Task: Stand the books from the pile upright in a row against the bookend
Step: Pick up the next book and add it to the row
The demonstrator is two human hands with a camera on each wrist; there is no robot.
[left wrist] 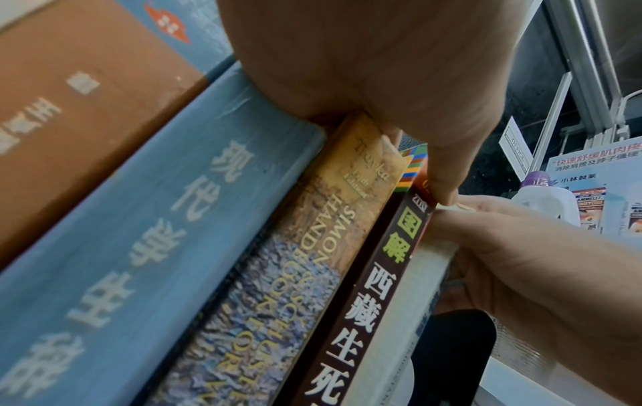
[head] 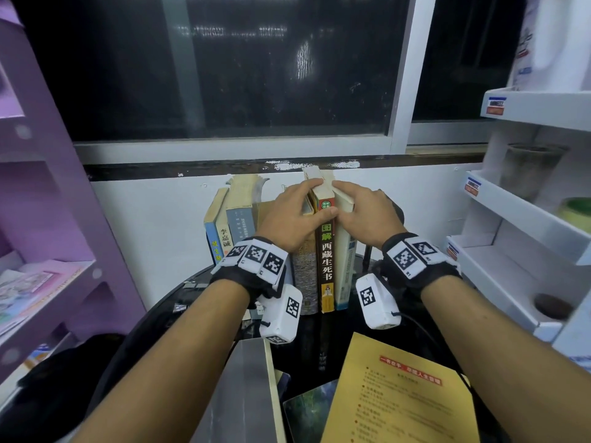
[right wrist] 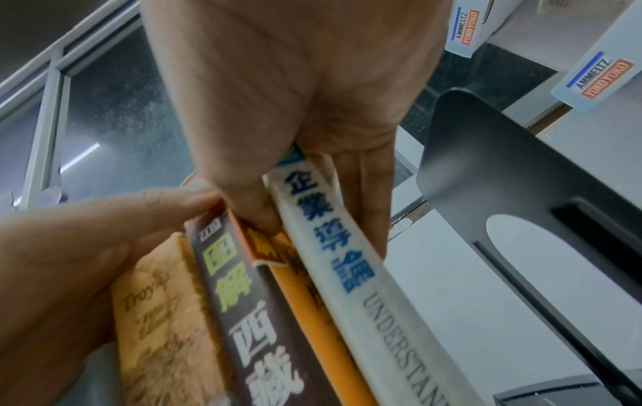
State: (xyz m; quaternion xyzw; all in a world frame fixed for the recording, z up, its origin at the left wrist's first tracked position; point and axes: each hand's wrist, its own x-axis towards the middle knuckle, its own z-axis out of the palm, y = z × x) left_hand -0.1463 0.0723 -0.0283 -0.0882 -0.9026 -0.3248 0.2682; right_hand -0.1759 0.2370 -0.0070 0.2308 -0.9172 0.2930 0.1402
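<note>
Both hands are up at the top of the row. The left hand (head: 289, 215) has its fingers curled over the upper edges and its thumb laid across the brown-spined book (head: 326, 257). The right hand (head: 361, 215) pinches the white-spined book (head: 343, 276) — thumb on its left face, fingers down its right. So the two hands sit side by side, touching the same pair of neighbours.

These books stand upright, long axis vertical, spines facing the person, on the black table (head: 415, 340). The row runs left to right: a leaning blue and cream group (head: 224, 231) at the far left, then the mottled-spined book (left wrist: 288, 274), then brown, then white at the right end.

What matters next is the gap on the right. The black bookend (right wrist: 521, 170) stands just right of the white book and, in the right wrist view, is apart from it — so my guess is the row wants sliding rightward until it bears on the plate. The right hand is the nearer one for that.

Still flat at the near edge lie a yellow-covered book (head: 403, 398), a grey one (head: 243, 394) and a dark one (head: 307, 414) — the pile is not finished.
</note>
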